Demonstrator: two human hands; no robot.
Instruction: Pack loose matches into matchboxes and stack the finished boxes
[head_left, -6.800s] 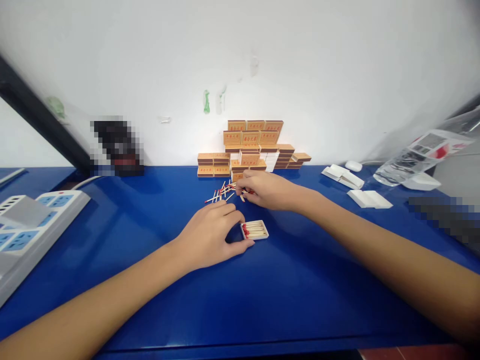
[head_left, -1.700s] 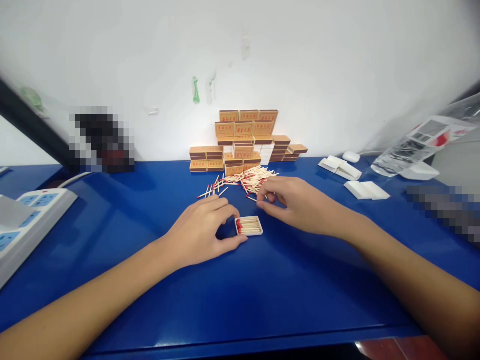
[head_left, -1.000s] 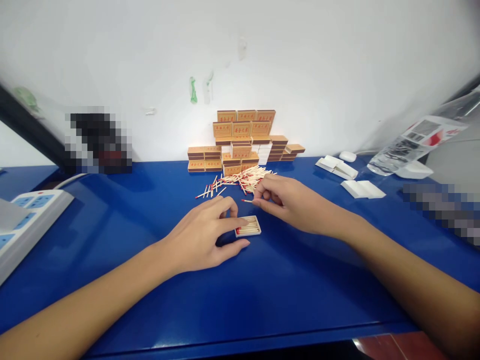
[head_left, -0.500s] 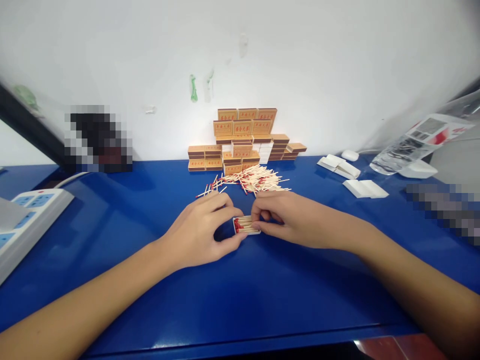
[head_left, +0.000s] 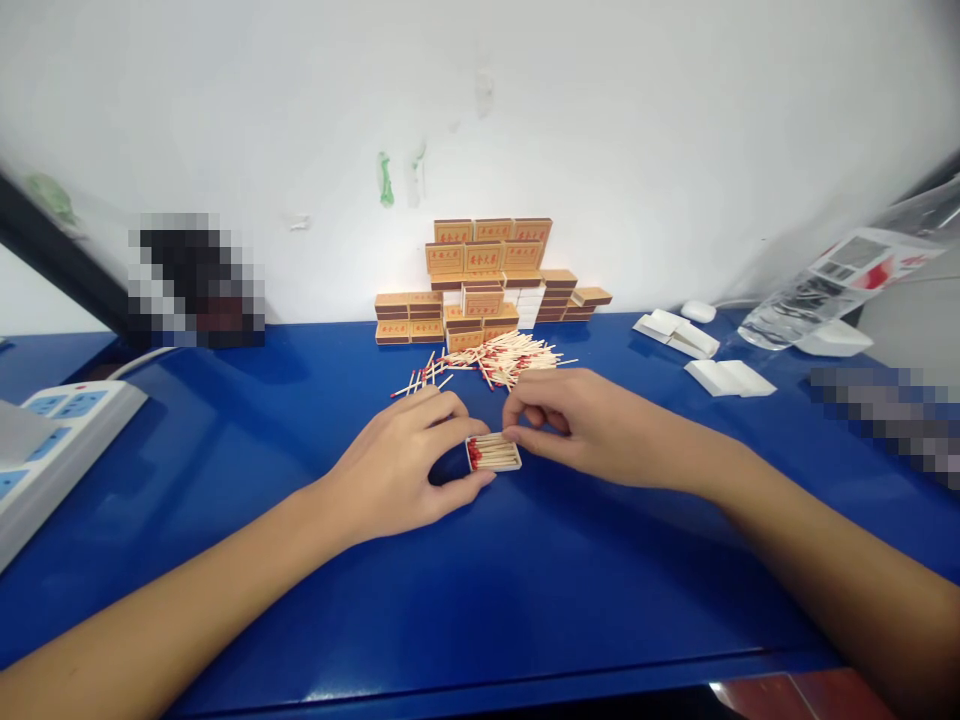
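A small white matchbox tray lies on the blue table, holding a layer of red-tipped matches with their heads to the left. My left hand grips this tray by its long sides, thumb on the near side and fingers on the far side. At the tray's far right corner, my right hand has thumb and forefinger pinched together; whether a match is between them is hidden. Just beyond my hands is a loose heap of matches, some strewn to its left.
Stacked matchboxes stand against the wall behind the heap. To the right are opened white trays, a white rounded case and a clear plastic bottle lying tilted. A power strip sits at the left.
My right hand has shifted slightly up and away from the tray's middle to its far right corner, uncovering more matches. My left hand keeps its grip on the tray.
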